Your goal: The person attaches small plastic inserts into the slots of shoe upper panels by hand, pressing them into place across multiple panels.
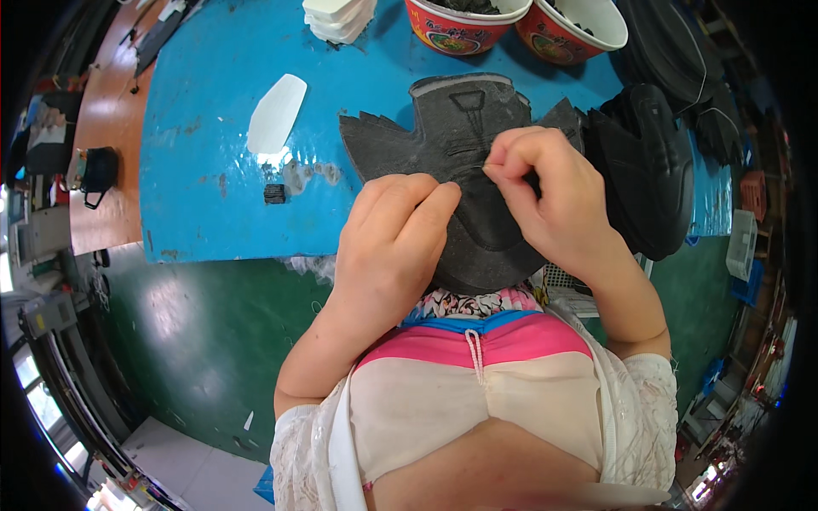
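Note:
A flat black moulded shoe upper (490, 234) lies at the table's front edge before me, with jagged side flaps and a raised loop pattern near its far end. My left hand (394, 226) is closed over its left side, thumb and fingertips pressed together. Just right of centre, my right hand (550, 183) is pinched above the upper. Something tiny and thin seems to show at its fingertips, too small to name. Whatever the left fingers hold, if anything, is hidden. The two hands are a short way apart.
Black uppers (652, 183) are stacked to the right. Two red paper bowls (456, 34) with black bits stand at the back. A white stack (339, 19), a white cut-out (277, 115) and a small black block (273, 194) sit on the blue table (200, 162).

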A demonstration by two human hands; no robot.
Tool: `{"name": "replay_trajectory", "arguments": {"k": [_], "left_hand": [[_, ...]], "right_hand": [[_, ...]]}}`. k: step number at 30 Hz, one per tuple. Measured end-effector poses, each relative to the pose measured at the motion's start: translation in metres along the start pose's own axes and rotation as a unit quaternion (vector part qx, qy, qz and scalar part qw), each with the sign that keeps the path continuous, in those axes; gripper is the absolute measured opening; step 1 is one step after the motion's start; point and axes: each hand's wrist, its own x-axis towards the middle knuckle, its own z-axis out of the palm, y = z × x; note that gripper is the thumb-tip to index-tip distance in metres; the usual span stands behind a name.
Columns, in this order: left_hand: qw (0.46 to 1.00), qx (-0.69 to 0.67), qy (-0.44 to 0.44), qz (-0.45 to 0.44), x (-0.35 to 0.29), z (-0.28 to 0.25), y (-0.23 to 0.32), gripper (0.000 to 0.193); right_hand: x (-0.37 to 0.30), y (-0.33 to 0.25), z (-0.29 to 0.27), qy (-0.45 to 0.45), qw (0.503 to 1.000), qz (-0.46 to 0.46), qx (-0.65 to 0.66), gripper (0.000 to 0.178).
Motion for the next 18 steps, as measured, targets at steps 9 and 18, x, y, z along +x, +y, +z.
{"name": "replay_trajectory", "arguments": {"k": [9,18], "left_hand": [[0.997,0.034,-0.066,-0.016,0.005,-0.002,0.004,0.037],[0.978,0.145,-0.151,0.008,0.019,-0.009,0.015,0.030]], "right_hand": [[0.005,0.011,0.009,-0.024,0.992,-0.105,-0.070,0.023],[0.016,0.007,0.001,-0.079,0.974,-0.165,-0.130,0.021]]}}
